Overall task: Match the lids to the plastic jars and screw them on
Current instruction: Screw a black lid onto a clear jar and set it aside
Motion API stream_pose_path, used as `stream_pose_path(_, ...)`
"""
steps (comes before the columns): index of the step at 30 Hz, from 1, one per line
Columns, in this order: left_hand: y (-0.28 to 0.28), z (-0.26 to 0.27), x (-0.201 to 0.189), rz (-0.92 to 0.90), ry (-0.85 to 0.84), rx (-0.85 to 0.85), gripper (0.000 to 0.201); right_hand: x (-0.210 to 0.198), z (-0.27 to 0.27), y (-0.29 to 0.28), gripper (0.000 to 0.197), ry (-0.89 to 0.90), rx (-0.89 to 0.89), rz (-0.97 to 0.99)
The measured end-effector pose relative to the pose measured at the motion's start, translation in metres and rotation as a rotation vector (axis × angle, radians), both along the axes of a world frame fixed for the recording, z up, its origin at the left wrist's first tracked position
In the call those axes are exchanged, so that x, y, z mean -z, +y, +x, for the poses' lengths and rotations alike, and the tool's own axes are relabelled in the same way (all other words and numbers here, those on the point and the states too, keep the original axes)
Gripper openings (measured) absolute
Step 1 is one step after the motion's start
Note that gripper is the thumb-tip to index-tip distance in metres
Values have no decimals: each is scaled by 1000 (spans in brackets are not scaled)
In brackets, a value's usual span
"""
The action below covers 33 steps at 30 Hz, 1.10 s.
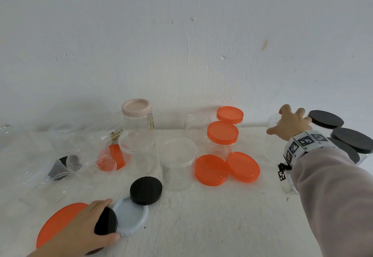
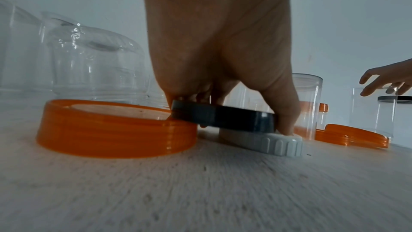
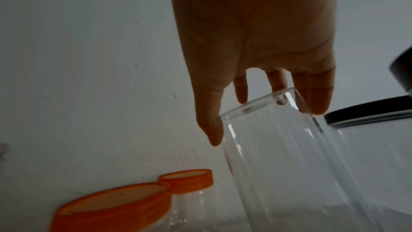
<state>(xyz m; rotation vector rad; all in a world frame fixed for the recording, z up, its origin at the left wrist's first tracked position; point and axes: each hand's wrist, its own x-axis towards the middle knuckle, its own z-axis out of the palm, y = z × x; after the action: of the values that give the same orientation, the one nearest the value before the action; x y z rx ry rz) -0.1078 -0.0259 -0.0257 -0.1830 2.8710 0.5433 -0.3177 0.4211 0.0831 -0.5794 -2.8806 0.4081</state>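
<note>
My left hand [image 1: 110,219] grips a small black lid [image 1: 106,221] near the table's front left, thumb on its near edge and fingers on the far edge. In the left wrist view this black lid [image 2: 223,118] is tilted, resting on a large orange lid [image 2: 111,130] and a ribbed grey-white lid [image 2: 267,142]. My right hand [image 1: 282,123] is spread over the mouth of a clear open jar [image 1: 271,145] at the right. Its fingers [image 3: 240,93] are nearly straight at the jar's rim [image 3: 256,105], and the thumb tip touches the wall.
A second black lid [image 1: 146,190] lies on the grey-white lid [image 1: 131,216]. Two loose orange lids [image 1: 211,170] lie mid-table beside an open clear jar [image 1: 177,155]. Orange-lidded jars [image 1: 223,135] stand behind, black-lidded jars [image 1: 352,139] at the right, a pink-lidded jar [image 1: 136,108] and toppled clear jars [image 1: 60,155] at the left.
</note>
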Motion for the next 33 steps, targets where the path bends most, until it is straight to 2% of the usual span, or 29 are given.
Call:
stream_pose_path(5, -9, 1, 0, 80, 44, -67, 92, -9, 20, -15, 85, 129, -106, -84)
stream_pose_path(9, -12, 0, -3, 225, 105, -163, 77, -13, 36, -20, 84, 226, -134, -238)
stream_pose_path(12, -8, -3, -12, 296, 174, -209, 62, -13, 47, -22, 78, 247, -133, -465)
stream_pose_path(14, -1, -5, -22, 334, 199, -227, 44, -13, 56, -25, 75, 226, -113, -643)
stream_pose_path(15, 3, -6, -28, 396, 212, -230, 34, -12, 60, -27, 72, 216, -109, -726)
stream_pose_path(18, 13, -6, -39, 619, 235, -176, 39, -8, 75, -32, 62, 183, -154, -998)
stream_pose_path(19, 15, -7, -42, 661, 230, -169, 35, -6, 81, -34, 60, 161, -180, -1090)
stream_pose_path(22, 21, -6, -46, 794, 171, -183, 9, -3, 98, -41, 49, 86, -230, -1348)
stream_pose_path(24, 26, -5, -49, 839, 151, -186, 9, -1, 109, -46, 40, 44, -227, -1478)
stream_pose_path(28, 34, -8, -60, 896, 144, -243, 17, 11, 124, -55, 57, -44, -310, -1613)
stream_pose_path(31, 36, -9, -67, 955, 121, -264, 34, 19, 133, -64, 51, -111, -404, -1772)
stream_pose_path(33, 38, -9, -73, 975, 126, -278, 36, 25, 139, -70, 57, -199, -522, -1842)
